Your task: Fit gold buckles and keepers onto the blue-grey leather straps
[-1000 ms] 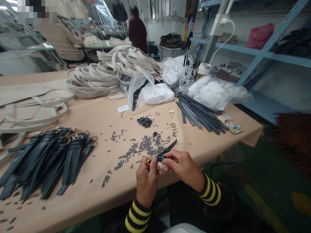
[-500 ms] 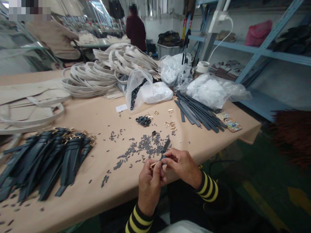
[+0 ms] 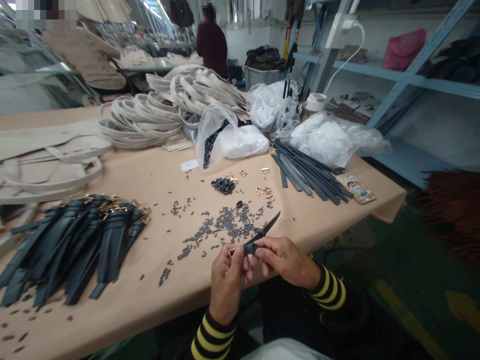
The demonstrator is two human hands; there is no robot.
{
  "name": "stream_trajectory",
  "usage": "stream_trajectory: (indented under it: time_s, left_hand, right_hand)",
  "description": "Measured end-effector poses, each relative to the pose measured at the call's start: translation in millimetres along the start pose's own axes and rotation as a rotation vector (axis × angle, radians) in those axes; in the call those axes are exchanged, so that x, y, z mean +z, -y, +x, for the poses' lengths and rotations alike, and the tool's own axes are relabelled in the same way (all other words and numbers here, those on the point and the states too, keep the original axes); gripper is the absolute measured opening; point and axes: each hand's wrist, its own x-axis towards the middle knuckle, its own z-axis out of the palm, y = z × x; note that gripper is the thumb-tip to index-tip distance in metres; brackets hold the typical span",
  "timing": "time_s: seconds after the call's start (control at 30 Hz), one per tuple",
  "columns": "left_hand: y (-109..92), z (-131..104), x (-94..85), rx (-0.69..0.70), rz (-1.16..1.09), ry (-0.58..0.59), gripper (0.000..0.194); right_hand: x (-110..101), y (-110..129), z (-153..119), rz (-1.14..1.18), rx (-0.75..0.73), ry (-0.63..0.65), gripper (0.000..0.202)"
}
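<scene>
Closest to us, our left hand (image 3: 227, 277) pinches a dark strap (image 3: 268, 226) by its gold buckle (image 3: 232, 251), while our right hand (image 3: 290, 260) grips the same strap between thumb and fingers; it is held above the table's (image 3: 127, 300) near edge, its loose end pointing up and away. Just beyond we see scattered small dark pieces (image 3: 227, 220), with buckled straps (image 3: 80, 245) heaped to the left. Farther are a pile of dark loops (image 3: 224, 185), loose gold fittings (image 3: 269, 195), flat dark strips (image 3: 305, 175), then coiled pale straps (image 3: 144, 122).
</scene>
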Motion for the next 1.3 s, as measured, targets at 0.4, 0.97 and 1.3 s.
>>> stream_trajectory:
  time_s: [0.4,0.97,1.3]
  left_hand:
    - [1,-6,4.1,-0.007,0.181,-0.001,0.025]
    - [1,-11,0.1,0.203,0.671,0.038,0.028]
    - [-4,-12,-7.1,0.089,0.515,0.187,0.021]
  right_hand:
    - [6,-4,-4,-0.228,0.07,-0.117,0.013]
    - [1,3,-5,-0.226,0.013,-0.138,0.005]
    - [7,3,-4,-0.241,0.018,-0.146,0.012]
